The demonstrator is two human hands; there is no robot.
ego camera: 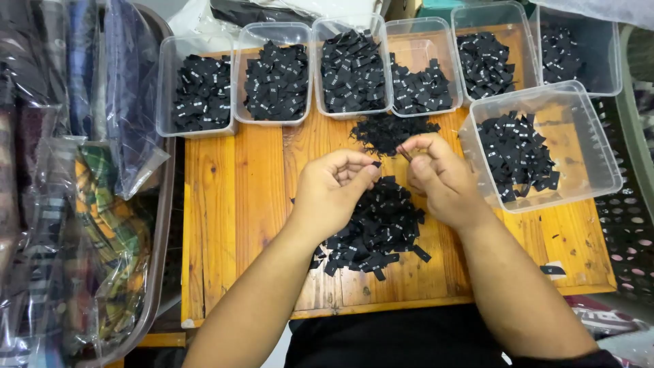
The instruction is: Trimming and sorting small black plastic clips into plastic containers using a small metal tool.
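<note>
My left hand (334,191) hovers over a heap of small black fabric labels (381,228) on the wooden table (235,204), its fingers curled and pinching one black label at the tips. My right hand (439,174) is just to its right, thumb and forefinger closed on a thin dark label or strip. A smaller pile of black labels (388,131) lies just beyond both hands.
Several clear plastic tubs of black labels line the table's far edge, among them one at the left (197,92). A larger tub (538,143) sits at the right. Bagged folded clothes (82,204) fill a bin on the left. A perforated crate (627,225) stands at the right.
</note>
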